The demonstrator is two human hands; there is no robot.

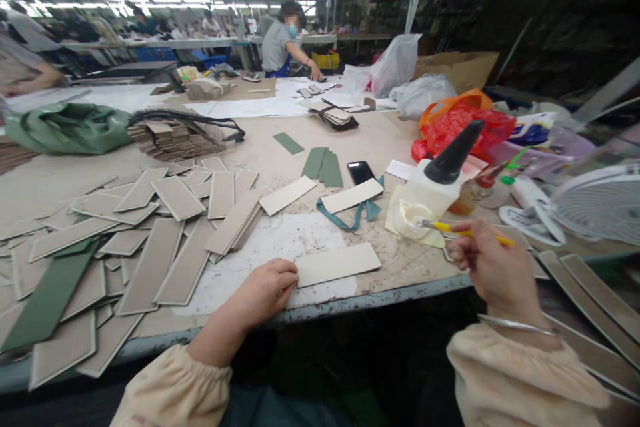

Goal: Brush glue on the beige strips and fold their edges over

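My left hand (267, 290) is closed, its fingertips pinching the left end of a cream rectangular panel (340, 264) that lies near the table's front edge. In my right hand (487, 257) is a yellow-handled brush (453, 227), gripped between the fingers. The brush tip is at the opening of a white glue bottle (413, 217) lying on its side with a black nozzle cone. Two more cream panels, one on the left (288, 195) and one on the right (352, 195), lie farther back. A teal strip (357, 219) curls beneath the right one.
Many beige panels (150, 267) are heaped at left, with a long green piece (50, 293) among them. Green pieces (323, 167) and a phone (361, 173) lie mid-table. Plastic bags (465, 127) and a white fan (600, 203) stand at right. A person (280, 43) works across the table.
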